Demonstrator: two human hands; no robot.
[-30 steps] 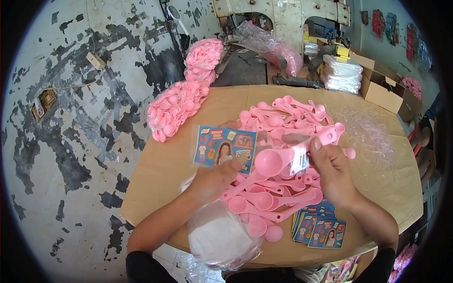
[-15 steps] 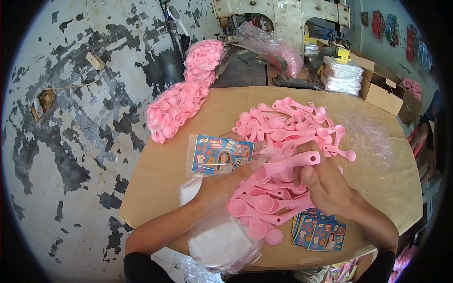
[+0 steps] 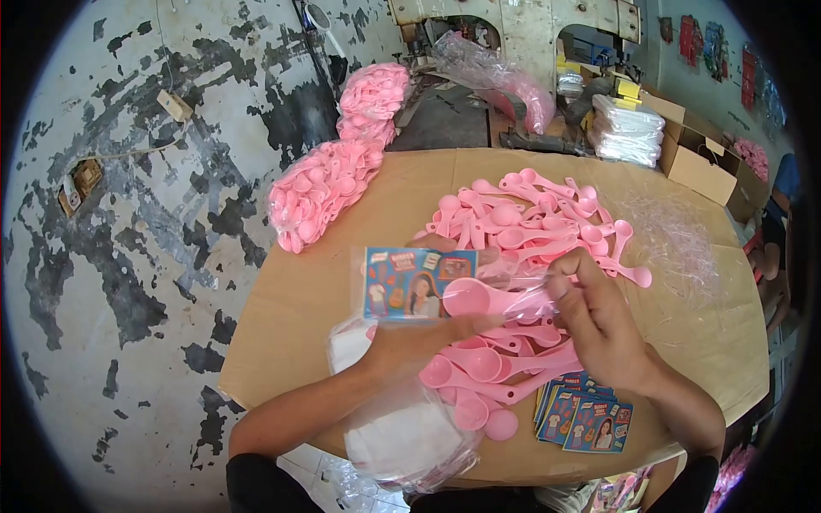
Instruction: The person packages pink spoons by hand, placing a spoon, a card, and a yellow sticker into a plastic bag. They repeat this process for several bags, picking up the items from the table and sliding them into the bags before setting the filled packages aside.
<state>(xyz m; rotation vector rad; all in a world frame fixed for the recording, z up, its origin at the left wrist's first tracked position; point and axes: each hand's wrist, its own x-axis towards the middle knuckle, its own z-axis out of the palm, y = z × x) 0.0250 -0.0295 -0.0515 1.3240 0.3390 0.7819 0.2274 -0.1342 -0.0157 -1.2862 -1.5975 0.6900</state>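
Observation:
My left hand [image 3: 409,346] holds a clear plastic bag [image 3: 445,286] with a blue printed card [image 3: 417,283] inside it. A pink plastic spoon [image 3: 479,297] sits partly in the bag's open end, bowl toward the card. My right hand [image 3: 599,316] pinches the bag's open end and the spoon's handle. Both hands hover over a heap of loose pink spoons [image 3: 530,231] on the cardboard-covered table [image 3: 299,299].
A stack of blue cards [image 3: 586,419] lies by my right wrist. A pile of empty clear bags [image 3: 402,436] sits at the front edge. Bagged pink spoons [image 3: 329,184] lie at the left. Clear plastic strips [image 3: 676,239], a cardboard box [image 3: 705,162] and a sewing machine [image 3: 513,26] stand beyond.
The bag with the card dropped toward the heap and has come back up. A spoon's bowl now lies inside the bag next to the card.

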